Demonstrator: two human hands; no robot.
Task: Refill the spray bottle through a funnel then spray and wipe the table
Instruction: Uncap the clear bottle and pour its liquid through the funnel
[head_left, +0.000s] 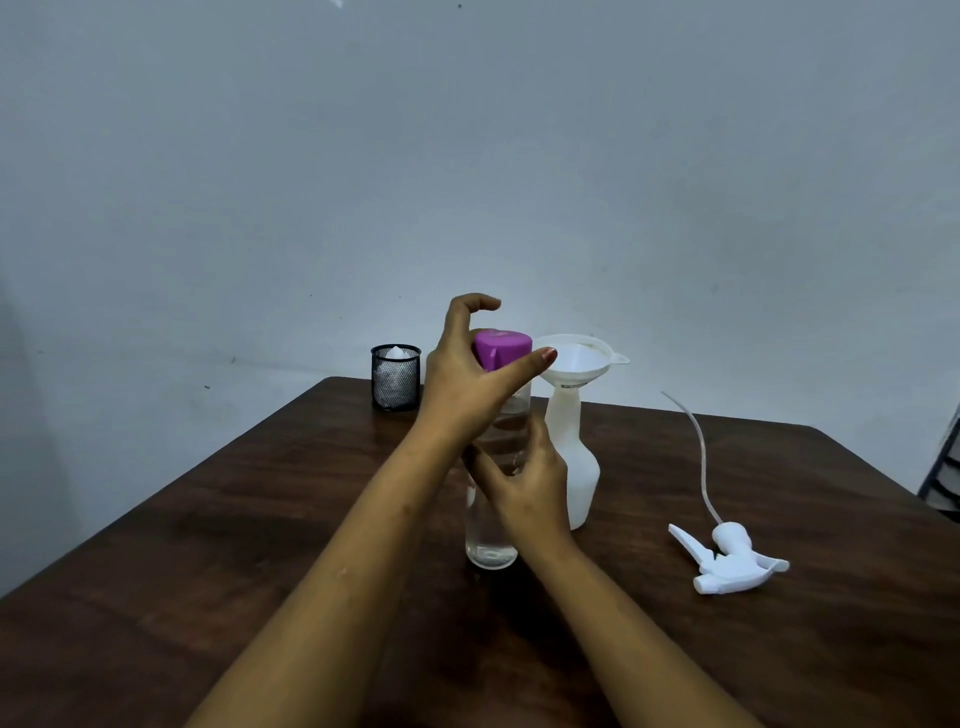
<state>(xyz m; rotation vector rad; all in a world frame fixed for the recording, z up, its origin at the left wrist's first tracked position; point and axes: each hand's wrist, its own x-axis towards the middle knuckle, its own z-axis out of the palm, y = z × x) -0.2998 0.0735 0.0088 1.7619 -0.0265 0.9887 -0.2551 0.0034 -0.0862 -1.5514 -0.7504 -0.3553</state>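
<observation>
A clear water bottle (491, 540) with a purple cap (504, 345) stands upright on the dark wooden table (208, 545). My left hand (462, 387) wraps the cap from the left, thumb stretched across its front and index finger lifted. My right hand (524, 491) grips the bottle's middle. Just behind and to the right stands the white spray bottle (579, 467), with a white funnel (582, 358) seated in its neck. The white spray head (732, 558) lies on the table at the right, with its dip tube (701, 457) curving up and back.
A black mesh cup (396, 376) holding something white, perhaps a cloth, stands at the table's far left corner. A grey wall rises behind the table. A striped object (943, 478) shows at the right edge of the frame.
</observation>
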